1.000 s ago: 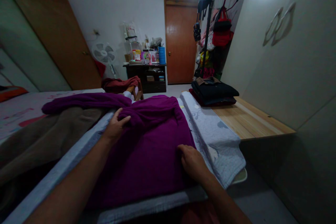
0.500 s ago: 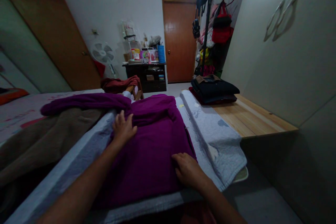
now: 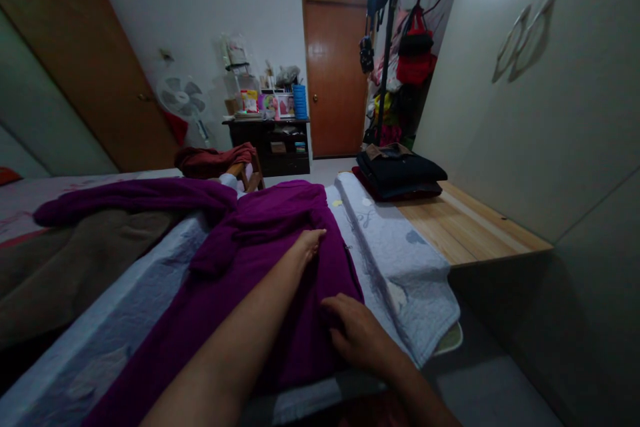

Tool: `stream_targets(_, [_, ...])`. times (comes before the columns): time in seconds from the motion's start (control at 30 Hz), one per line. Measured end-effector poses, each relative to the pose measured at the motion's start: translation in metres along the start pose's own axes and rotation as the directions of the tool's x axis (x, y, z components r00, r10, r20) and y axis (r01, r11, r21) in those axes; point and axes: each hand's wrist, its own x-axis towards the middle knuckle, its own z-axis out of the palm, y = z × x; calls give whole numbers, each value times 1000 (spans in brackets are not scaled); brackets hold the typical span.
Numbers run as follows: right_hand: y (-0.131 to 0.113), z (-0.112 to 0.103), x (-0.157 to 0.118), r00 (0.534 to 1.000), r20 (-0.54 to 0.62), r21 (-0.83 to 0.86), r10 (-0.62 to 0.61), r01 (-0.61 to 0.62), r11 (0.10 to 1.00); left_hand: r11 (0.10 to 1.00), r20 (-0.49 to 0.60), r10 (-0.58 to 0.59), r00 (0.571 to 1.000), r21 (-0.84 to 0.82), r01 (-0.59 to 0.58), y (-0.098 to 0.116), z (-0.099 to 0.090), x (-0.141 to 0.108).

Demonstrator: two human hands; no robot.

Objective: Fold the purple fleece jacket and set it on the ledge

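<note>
A purple garment (image 3: 280, 280) lies spread on the bed, one sleeve stretching left over a brown cloth (image 3: 95, 247). My left hand (image 3: 311, 244) reaches across to the garment's upper right part; its fingers are drawn together on the fabric, and whether they pinch it is hard to tell. Near the lower right edge, my right hand (image 3: 353, 327) rests on the garment with curled fingers, thumb apart from the fingertips. A dark zip edge (image 3: 353, 267) runs down the garment's right side.
Folded dark clothes (image 3: 400, 172) are stacked on a wooden board (image 3: 465, 227) at the right. A rumpled grey-white quilt (image 3: 400, 253) borders the garment. Reddish cloth (image 3: 215, 161) hangs on a chair beyond the bed. A wardrobe (image 3: 565, 113) stands right.
My left hand has moved right, from the garment's left part to its upper right. More purple fabric now extends toward the lower left. My right hand has stayed about where it was.
</note>
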Motion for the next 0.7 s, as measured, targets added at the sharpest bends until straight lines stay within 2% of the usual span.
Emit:
stream_targets(0.1, [-2,-1,2,1000,22,33,9,-10,999,974,-71,188,980,138,-178,8,-1,5])
stream_targets(0.2, [-5,3,4,998,64,29,25,-27,999,891,-32,357,934,311,-330,7,-7,6])
stream_targets(0.27, [-6,8,5,994,109,10,33,-35,999,816,4,427,904,430,-387,-1,-14,4])
stream_targets(0.33, [-6,14,4,987,158,-13,37,-36,999,747,20,450,893,539,-389,-13,-21,1])
stream_targets(0.43, [-3,19,0,982,189,-5,32,-31,999,648,-11,447,894,694,-315,-31,-27,-7])
stream_targets(0.5, [-2,18,-4,983,184,40,24,-32,999,476,-29,499,866,844,-246,-35,-27,-14])
stream_targets(0.53, [-2,16,-7,984,177,69,18,-31,997,363,-9,546,838,904,-227,-34,-26,-18])
stream_targets(0.6, [-1,11,-10,989,146,125,4,-23,992,160,114,621,775,950,-268,-29,-21,-25])
stream_targets(0.63, [0,9,-12,993,116,148,-1,-17,989,106,197,636,746,936,-337,-26,-18,-29])
stream_targets(0.7, [5,4,-14,1000,19,170,10,-13,985,66,371,605,704,858,-509,-23,-12,-36])
